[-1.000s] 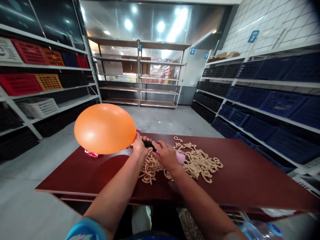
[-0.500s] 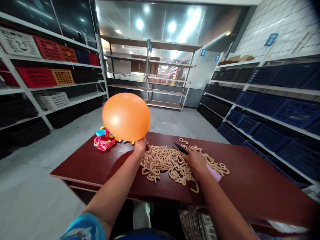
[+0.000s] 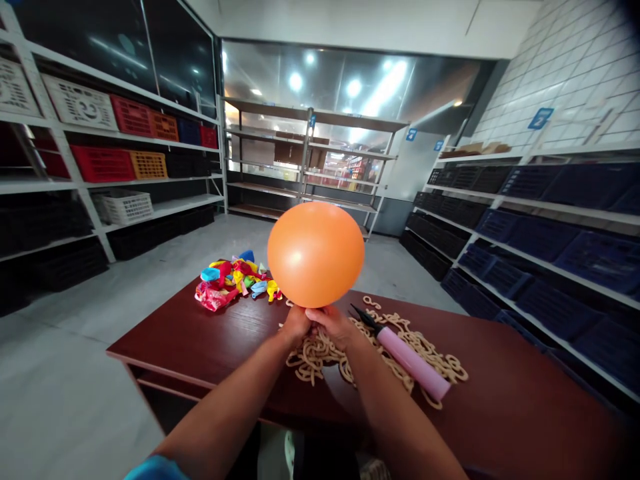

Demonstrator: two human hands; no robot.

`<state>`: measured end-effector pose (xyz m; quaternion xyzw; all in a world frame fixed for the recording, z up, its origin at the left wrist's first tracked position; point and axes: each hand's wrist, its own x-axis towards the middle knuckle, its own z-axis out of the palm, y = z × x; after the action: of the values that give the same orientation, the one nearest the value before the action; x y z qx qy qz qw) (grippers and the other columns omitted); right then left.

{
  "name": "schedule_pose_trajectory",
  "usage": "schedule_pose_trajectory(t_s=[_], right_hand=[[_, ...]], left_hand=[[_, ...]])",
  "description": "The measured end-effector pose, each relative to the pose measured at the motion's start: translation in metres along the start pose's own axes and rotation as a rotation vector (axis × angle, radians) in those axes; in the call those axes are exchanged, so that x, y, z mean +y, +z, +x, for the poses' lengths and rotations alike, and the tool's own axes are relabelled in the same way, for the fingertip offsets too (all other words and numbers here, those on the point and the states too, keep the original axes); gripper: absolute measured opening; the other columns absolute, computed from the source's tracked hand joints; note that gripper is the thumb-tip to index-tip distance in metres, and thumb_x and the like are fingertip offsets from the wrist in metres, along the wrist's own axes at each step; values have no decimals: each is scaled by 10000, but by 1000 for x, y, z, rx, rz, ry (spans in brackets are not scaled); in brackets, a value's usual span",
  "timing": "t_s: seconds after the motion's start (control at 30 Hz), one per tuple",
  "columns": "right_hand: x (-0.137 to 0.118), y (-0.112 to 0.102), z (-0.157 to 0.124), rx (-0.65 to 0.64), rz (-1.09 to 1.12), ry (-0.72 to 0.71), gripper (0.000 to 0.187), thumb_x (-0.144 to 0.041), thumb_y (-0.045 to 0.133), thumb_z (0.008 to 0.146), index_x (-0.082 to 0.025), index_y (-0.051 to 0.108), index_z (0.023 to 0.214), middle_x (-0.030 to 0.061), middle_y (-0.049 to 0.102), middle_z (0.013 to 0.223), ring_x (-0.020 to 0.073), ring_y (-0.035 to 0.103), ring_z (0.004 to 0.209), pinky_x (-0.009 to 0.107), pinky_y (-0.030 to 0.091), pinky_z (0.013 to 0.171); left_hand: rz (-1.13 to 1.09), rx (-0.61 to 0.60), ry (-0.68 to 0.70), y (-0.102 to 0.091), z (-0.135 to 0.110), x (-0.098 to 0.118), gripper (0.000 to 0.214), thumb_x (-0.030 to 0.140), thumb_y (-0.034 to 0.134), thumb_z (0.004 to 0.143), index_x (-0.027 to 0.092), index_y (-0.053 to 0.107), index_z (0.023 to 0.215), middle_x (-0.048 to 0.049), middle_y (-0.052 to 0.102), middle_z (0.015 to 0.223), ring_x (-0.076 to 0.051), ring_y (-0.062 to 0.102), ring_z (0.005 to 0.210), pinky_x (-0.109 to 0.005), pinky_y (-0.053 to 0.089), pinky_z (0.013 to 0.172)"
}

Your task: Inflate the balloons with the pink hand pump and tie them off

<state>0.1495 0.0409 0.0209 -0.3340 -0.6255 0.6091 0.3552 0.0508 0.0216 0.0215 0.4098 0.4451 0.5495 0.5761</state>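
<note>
An inflated orange balloon [image 3: 316,253] stands upright above the table, its neck hidden in my fingers. My left hand [image 3: 299,323] is closed at its base, and my right hand [image 3: 331,324] pinches there too, touching the left. Beneath both hands spreads a heap of beige rope-like loops [image 3: 313,360]. On that heap, right of my right hand, lies a balloon pump [image 3: 413,360] with a pink barrel and a black nozzle end. Uninflated balloons [image 3: 243,275] in several colours are piled at the table's far left, beside a crumpled red and pink bag [image 3: 214,295].
The dark red-brown table [image 3: 505,373] reaches off to the right. Shelves with coloured crates [image 3: 103,163] line the left wall, and blue crates [image 3: 535,233] fill racks on the right. A metal rack [image 3: 270,143] stands behind the table.
My right hand has let go of the pump, left it on the loops and come to the balloon's neck. The balloon and my left hand have moved right, to the middle.
</note>
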Motion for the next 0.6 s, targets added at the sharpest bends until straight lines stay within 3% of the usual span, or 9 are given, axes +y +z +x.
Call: schedule_pose_trajectory(t_s=[0.13, 0.27, 0.4, 0.6], right_hand=[[-1, 3, -1, -127, 247, 78, 270, -363, 663, 655, -155, 578, 805, -58, 475, 438, 87, 420, 378, 237, 393, 405], [-8, 5, -5, -248, 344, 74, 361, -378, 625, 687, -152, 565, 962, -25, 560, 541, 86, 439, 378, 231, 404, 371], [-12, 10, -11, -200, 406, -28, 399, -419, 624, 683, -190, 549, 1001, 29, 631, 779, 89, 482, 434, 247, 441, 382], [-27, 23, -22, -63, 444, -212, 419, -514, 679, 575, -228, 557, 857, 46, 573, 1033, 175, 573, 822, 270, 507, 529]], left_hand=[[3, -94, -64, -5, -5, 3, 160, 228, 555, 717, 183, 505, 572, -6, 429, 366, -116, 372, 287, -212, 233, 292], [116, -180, -171, -6, -13, 14, 212, 243, 576, 708, 182, 476, 531, 11, 400, 347, -115, 356, 268, -218, 236, 283], [247, -322, -103, -9, -24, 30, 296, 300, 543, 741, 177, 435, 494, 8, 399, 367, -98, 357, 287, -207, 235, 295], [66, -552, -81, -19, -41, 56, 246, 308, 598, 737, 143, 496, 586, -4, 452, 508, -82, 412, 406, -193, 267, 368]])
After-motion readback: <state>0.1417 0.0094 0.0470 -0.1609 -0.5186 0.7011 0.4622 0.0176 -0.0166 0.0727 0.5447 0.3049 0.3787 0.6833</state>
